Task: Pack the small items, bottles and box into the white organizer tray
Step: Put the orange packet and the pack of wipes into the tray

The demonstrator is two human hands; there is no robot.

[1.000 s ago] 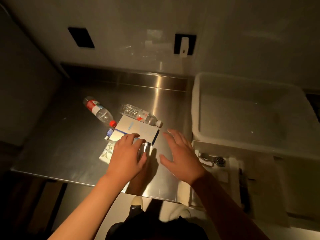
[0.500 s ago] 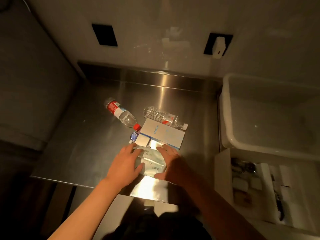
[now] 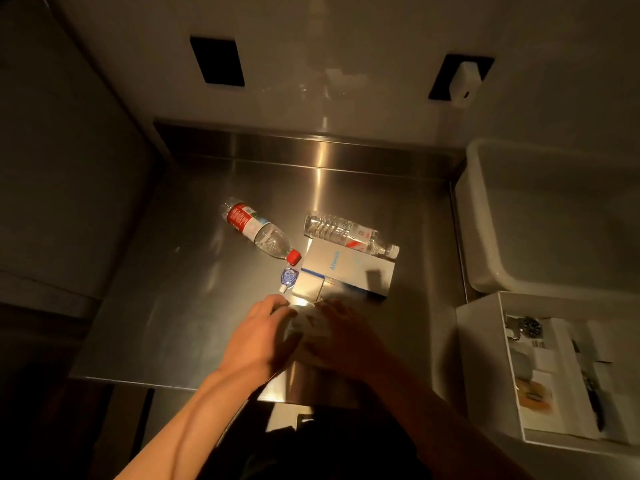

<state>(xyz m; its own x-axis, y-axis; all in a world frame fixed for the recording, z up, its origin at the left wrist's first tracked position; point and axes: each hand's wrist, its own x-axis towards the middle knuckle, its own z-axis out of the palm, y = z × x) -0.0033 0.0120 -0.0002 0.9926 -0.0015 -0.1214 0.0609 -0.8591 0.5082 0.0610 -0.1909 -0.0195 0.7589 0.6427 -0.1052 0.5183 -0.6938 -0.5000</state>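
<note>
Near the lower middle of the frame, on the steel surface (image 3: 194, 306), a pale, blurred packet (image 3: 304, 325) lay between both hands; its print was too smeared to read. The left hand (image 3: 258, 337) gripped its left edge and the right hand (image 3: 341, 336) rested on its right side, fingers loosely curved, though whether they pinched it I cannot tell. Just above sat a white box (image 3: 349, 271), a small blue-and-white item (image 3: 288, 277), a red-capped bottle (image 3: 258, 232) and a clear bottle (image 3: 349, 233), both lying flat. The white organizer tray (image 3: 485, 358) stood at lower right, well apart
</note>
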